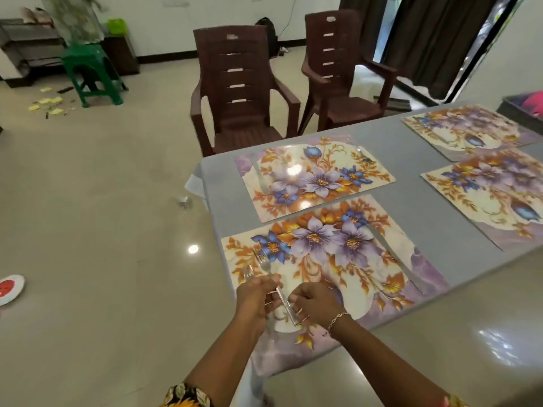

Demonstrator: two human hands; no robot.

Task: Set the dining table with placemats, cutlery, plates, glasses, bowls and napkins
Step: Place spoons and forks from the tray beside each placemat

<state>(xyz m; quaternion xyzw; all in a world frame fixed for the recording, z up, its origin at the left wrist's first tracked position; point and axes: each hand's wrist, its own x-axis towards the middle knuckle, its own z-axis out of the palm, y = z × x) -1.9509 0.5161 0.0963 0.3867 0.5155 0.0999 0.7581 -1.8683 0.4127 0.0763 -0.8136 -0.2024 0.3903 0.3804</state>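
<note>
Several floral placemats lie on the grey table [411, 207]. Over the left end of the nearest placemat [338, 259], my left hand [255, 298] grips a silver fork [264, 264] near its neck, tines pointing away from me. A second fork's tines [249, 272] show just left of it by the same hand. My right hand [316, 302] pinches the lower end of the fork's handle. A knife [396, 259] lies on the right side of this placemat. The placemat behind it [317, 177] carries a knife [260, 179] on its left and a fork [364, 157] on its right.
Two more placemats [470, 130] [493, 192] lie further right, beside a dark tray [517, 110] at the table's far corner. Two brown plastic chairs [238, 92] [338, 71] stand beyond the table. A green stool [91, 71] and a plate [10, 289] are on the floor at left.
</note>
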